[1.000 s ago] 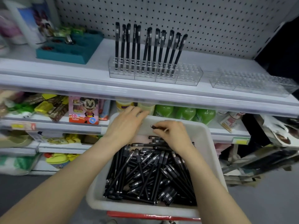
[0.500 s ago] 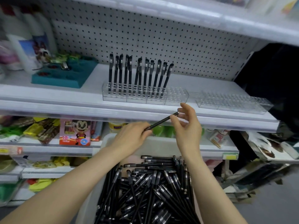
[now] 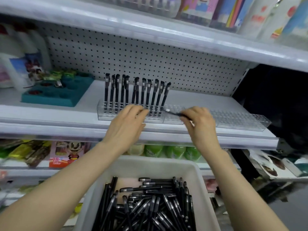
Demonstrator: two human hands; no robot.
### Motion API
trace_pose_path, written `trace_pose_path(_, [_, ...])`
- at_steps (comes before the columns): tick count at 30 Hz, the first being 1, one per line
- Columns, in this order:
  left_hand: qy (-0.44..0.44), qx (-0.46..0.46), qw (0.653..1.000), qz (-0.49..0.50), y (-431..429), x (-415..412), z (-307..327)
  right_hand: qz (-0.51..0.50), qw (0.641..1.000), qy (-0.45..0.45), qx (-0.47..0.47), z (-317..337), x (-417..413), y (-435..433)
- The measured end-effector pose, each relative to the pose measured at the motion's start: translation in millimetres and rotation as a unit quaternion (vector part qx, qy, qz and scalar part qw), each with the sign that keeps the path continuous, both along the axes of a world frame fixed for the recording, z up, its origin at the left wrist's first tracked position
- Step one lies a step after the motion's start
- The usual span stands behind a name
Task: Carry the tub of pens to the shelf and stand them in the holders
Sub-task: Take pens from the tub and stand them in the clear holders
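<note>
Figure: stocking pens at the shelf [image 3: 50,114]. My right hand [image 3: 200,125] pinches one black pen [image 3: 175,113] near its back end, fingers clamped on the barrel. Its free end points left over the unfilled holes of the clear holder [image 3: 173,120]. Held nearly level, it will, I judge, need tipping upright before it can drop into a hole. My left hand [image 3: 126,127] reaches to the front of the same holder, fingers together and almost straight, probably to steady it; whether they pinch anything I cannot tell. A row of standing pens [image 3: 136,92] fills the holder's left part, the right-hand ones leaning, so the last one crowds the next free hole. The white tub [image 3: 198,172] sits below and in front of the shelf, between my forearms, with many loose pens [image 3: 150,207] in it. A second holder [image 3: 241,121], without pens, lies just to the right. A teal tray [image 3: 55,97] and bottles [image 3: 20,64] stand well to the left, and the upper shelf [image 3: 150,29] limits headroom.
</note>
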State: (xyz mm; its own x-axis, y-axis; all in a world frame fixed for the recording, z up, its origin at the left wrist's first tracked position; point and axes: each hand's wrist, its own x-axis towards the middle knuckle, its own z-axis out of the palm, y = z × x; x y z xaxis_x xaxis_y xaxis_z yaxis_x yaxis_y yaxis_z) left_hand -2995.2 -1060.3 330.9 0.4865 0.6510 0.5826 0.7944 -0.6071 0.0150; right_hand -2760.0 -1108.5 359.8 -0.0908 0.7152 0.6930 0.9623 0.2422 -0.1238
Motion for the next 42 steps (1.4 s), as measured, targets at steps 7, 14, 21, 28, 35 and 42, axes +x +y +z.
trace_pose_path(7, [0.039,0.011,0.998,0.05,24.8,-7.8,-13.6,-0.029,0.952,0.303,-0.019,45.9,0.3,43.5])
trace_pose_path(14, [0.018,0.018,0.998,0.058,24.3,-3.2,-19.3,0.009,0.931,0.359,-0.069,33.3,-16.5,80.8])
trace_pose_path(21, [0.004,0.02,0.998,0.051,25.0,-3.6,-22.5,-0.015,0.945,0.297,-0.134,3.3,-19.8,89.3])
trace_pose_path(28, [0.011,0.008,0.999,0.044,23.3,-6.3,-22.4,-0.051,0.959,0.24,-0.139,6.2,-22.0,81.3])
trace_pose_path(35, [-0.035,-0.016,0.999,-0.025,-31.5,-19.7,-51.2,-0.003,0.97,0.238,-0.037,-25.8,-39.2,5.0])
trace_pose_path(42, [-0.008,-0.094,0.995,-0.018,-57.5,-25.0,-113.5,0.018,0.95,0.204,-0.234,-113.3,-68.1,-59.7])
